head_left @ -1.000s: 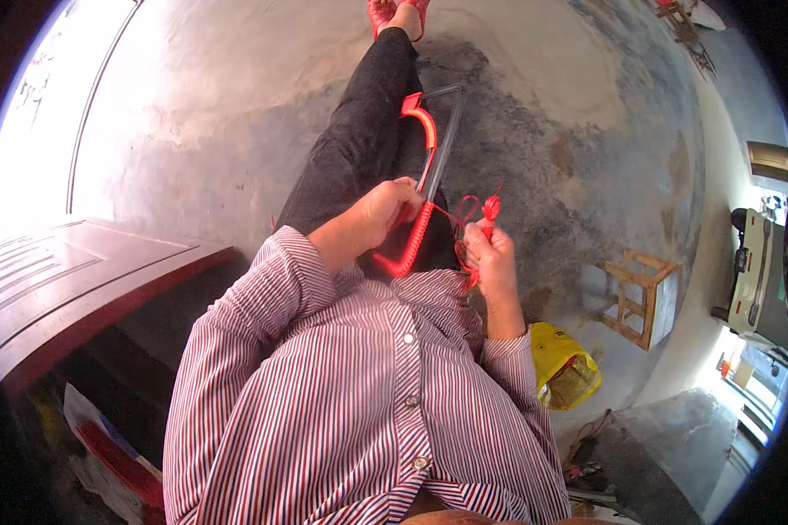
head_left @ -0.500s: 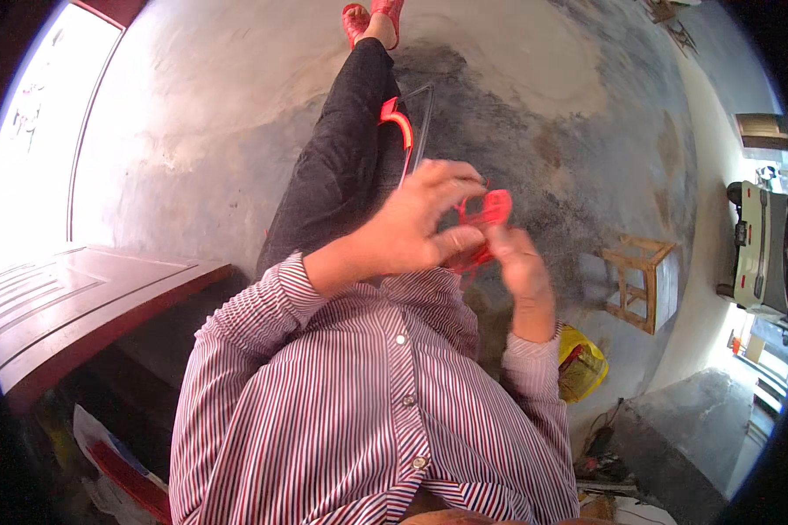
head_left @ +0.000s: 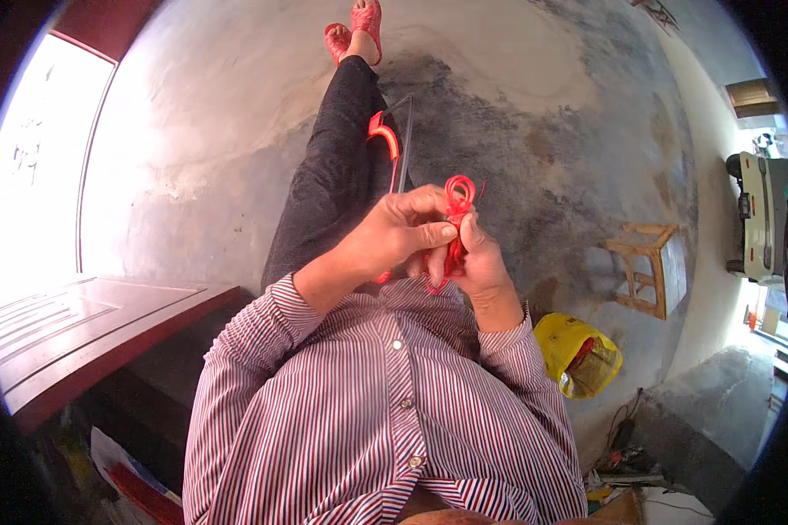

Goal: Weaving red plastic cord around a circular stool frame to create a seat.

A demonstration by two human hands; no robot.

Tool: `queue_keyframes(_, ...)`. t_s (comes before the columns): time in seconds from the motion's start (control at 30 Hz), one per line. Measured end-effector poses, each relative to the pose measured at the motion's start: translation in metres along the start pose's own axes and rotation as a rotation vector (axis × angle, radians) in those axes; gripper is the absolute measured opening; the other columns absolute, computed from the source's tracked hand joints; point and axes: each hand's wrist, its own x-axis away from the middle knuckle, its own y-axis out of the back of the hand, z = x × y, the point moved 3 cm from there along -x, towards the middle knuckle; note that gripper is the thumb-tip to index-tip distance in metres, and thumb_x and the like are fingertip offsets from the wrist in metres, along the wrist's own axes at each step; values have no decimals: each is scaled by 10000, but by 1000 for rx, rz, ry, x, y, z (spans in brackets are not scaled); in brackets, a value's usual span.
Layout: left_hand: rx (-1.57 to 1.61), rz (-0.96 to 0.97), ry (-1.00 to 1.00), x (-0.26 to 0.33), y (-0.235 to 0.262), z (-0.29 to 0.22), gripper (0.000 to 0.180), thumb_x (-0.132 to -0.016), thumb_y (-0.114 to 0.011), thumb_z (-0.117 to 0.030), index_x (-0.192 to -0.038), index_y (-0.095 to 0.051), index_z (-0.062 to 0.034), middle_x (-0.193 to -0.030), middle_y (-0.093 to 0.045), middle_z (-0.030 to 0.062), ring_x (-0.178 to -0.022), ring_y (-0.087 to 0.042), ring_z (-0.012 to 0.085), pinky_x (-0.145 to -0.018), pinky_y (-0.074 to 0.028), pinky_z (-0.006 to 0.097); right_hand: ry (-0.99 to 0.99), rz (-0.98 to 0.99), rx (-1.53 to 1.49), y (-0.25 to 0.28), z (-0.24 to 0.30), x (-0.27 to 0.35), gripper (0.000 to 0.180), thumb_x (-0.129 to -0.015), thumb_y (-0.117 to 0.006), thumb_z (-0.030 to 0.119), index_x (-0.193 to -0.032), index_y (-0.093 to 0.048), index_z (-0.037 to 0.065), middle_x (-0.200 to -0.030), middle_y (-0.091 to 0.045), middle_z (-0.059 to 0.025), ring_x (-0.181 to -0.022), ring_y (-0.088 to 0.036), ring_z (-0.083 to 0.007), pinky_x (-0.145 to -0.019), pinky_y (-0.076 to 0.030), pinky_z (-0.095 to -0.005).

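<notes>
A small bundle of thin red cord is held up in front of my lap, with round loops standing out at its top and a loose end poking to the right. My left hand pinches the bundle from the left between thumb and fingers. From the right, my right hand grips its lower part, thumb pointing up against the cord. More red strands hang below the fingers; part of the bundle is hidden inside both hands. Just beyond them, a curved red band and a thin grey-edged object lie against my dark-trousered legs.
To the right stands a wooden stool on the grey concrete floor. A yellow bag with red contents sits by my right elbow. At left is a dark red panelled board near a bright doorway. A vehicle shows at the far right.
My hands, blurred and further apart before, have come together around the red cord. Its loops now stand upright above the fingers. The whole view has shifted slightly.
</notes>
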Motion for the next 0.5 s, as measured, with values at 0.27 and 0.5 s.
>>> queue_keyframes(0.27, 484, -377, -600, 24, 72, -79, 160, -974, -473, -201, -981, -506, -45, -701, -479, -12, -562, -424, 100, -570, -398, 259, -161, 10, 64, 22, -4, 15, 691, -881, -544, 522, -1255, -469, -54, -635, -539, -39, -518, -477, -112, -483, -359, -221)
queue_keyframes(0.5, 251, -745, -548, 57, 126, -45, 117, -923, -559, -139, -1006, -560, -56, -707, -475, -29, -579, -415, 82, -576, -379, 222, 0, -38, -98, 53, 9, 1, 525, -861, -643, 321, -1213, -515, -47, -608, -422, 26, -527, -395, -64, -497, -345, -235)
